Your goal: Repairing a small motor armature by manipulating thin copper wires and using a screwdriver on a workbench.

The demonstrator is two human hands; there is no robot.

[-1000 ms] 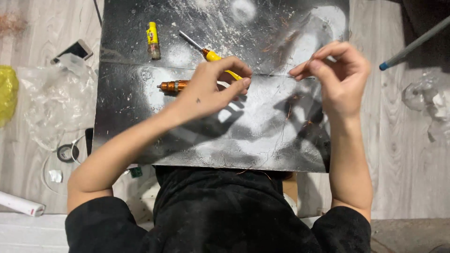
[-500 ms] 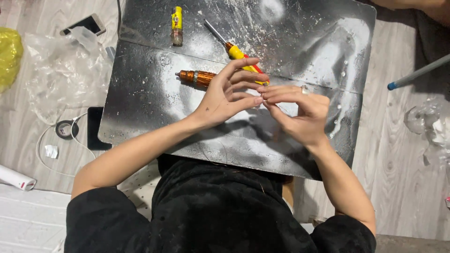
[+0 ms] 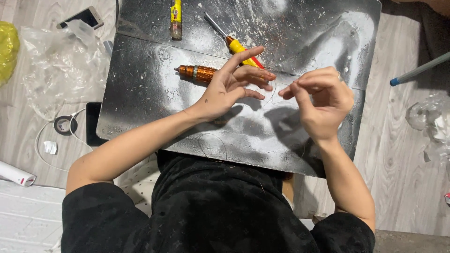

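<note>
My left hand (image 3: 232, 84) hovers over a scuffed black board (image 3: 150, 89), fingers spread, fingertips near a thin copper wire (image 3: 274, 91). My right hand (image 3: 321, 100) pinches the same fine wire between thumb and forefinger, a short gap from the left fingertips. A copper-wound coil (image 3: 199, 73) lies just behind my left hand. A yellow-handled screwdriver (image 3: 234, 43) and a yellow lighter (image 3: 176, 16) lie farther back on the board.
Left of the board are a crumpled clear plastic bag (image 3: 58, 70), a phone (image 3: 84, 16), a dark flat device (image 3: 93, 122), a tape roll (image 3: 63, 124) and a white cable. A blue-tipped rod (image 3: 417, 70) and clear plastic (image 3: 429, 117) lie at right.
My hands came together half a second ago and have now drawn slightly apart, the right moving rightward with the wire. The view shifted closer over the board.
</note>
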